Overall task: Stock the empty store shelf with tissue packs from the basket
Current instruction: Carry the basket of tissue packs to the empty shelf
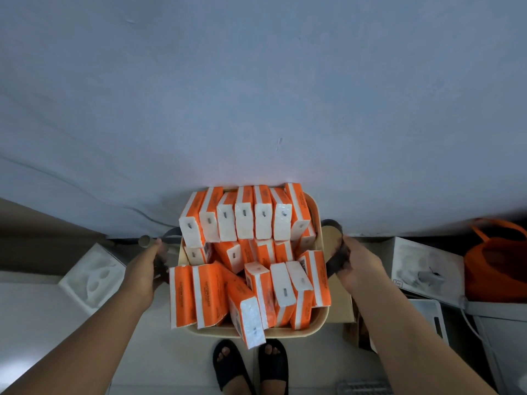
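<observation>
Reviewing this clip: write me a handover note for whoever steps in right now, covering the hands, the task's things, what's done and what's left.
Left hand grips the left handle; right hand grips the right handle.
The basket is in front of the person, packed with orange-and-white tissue packs. One pack leans over the near rim.
Done: no packs are visibly shelved, and no shelf is recognisable in view.
Left: probably get the basket to the shelf, then stock every pack.

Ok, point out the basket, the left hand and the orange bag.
basket point(293, 332): head view, cream rim on near edge.
left hand point(145, 270): head view, back of hand.
orange bag point(496, 266): head view, front side.
</observation>
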`<state>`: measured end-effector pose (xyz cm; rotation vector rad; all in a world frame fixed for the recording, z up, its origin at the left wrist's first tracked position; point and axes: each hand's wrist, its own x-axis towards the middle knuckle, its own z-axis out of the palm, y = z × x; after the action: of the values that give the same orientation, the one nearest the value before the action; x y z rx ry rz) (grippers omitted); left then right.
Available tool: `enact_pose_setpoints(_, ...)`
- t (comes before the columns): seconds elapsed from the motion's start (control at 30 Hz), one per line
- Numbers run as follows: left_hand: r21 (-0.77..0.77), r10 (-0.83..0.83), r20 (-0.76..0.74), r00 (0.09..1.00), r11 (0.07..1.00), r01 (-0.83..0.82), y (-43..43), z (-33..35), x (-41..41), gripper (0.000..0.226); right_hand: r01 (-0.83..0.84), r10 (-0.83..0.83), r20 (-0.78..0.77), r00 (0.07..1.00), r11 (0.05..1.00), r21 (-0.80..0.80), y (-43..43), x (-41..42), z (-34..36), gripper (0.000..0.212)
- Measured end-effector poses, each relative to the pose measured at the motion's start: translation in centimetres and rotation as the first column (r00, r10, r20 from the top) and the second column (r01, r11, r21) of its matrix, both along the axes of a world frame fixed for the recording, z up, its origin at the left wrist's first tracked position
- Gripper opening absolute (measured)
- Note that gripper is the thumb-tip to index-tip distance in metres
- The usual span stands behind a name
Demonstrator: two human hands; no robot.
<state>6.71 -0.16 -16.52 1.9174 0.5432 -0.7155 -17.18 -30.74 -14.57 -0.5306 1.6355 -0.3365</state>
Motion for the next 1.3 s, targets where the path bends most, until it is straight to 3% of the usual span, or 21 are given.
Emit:
enact_pose_setpoints(0.3, -0.001, -0.082, 0.043, 0.996, 0.997, 0.082, -1.0, 4.4, -0.4, 0.023, -0.222, 0.228, 0.047, 0.972, 0.968, -0.114, 1.2, 0.1, 3.5, 0.01)
enact_pose_setpoints(0.47, 0.031, -0.13, 0.087, 0.988, 0.991, 0.128, -0.1, 8.8, -1.7, 0.017, -0.302, 0.318, 0.052, 0.947, 0.933, -0.196, 2.7, -1.0, 7.0, 0.02)
enact_pose_setpoints(0.57, 0.039, -0.177, 0.13, 0.975, 0.984, 0.174, 1.4, 11.8, -1.4, 0.017, -0.405, 0.425, 0.03, 0.905, 0.879, -0.251, 3.3, -0.6, 10.2, 0.01)
enact_pose_setpoints(0.8, 0.045, -0.091, 0.174, 0.981, 0.995, 0.084, 7.1, 19.1, -2.0, 0.011, -0.656, 0.676, -0.096, 0.73, 0.656, -0.373, 7.2, 1.7, 18.1, 0.01)
enact_pose_setpoints(1.03, 0.057, 0.115, 0.249, 0.962, 0.989, -0.133, 16.4, 25.3, -2.7, 0.012, -0.795, 0.872, -0.122, 0.475, 0.365, -0.485, 14.1, 7.8, 24.5, 0.012)
enact_pose_setpoints(1.3, -0.108, 0.499, 0.315, 0.807, 0.864, -0.492, 31.3, 30.4, -5.5, 0.028, -0.821, 0.977, -0.093, 0.189, 0.106, -0.561, 26.2, 16.2, 30.1, 0.017)
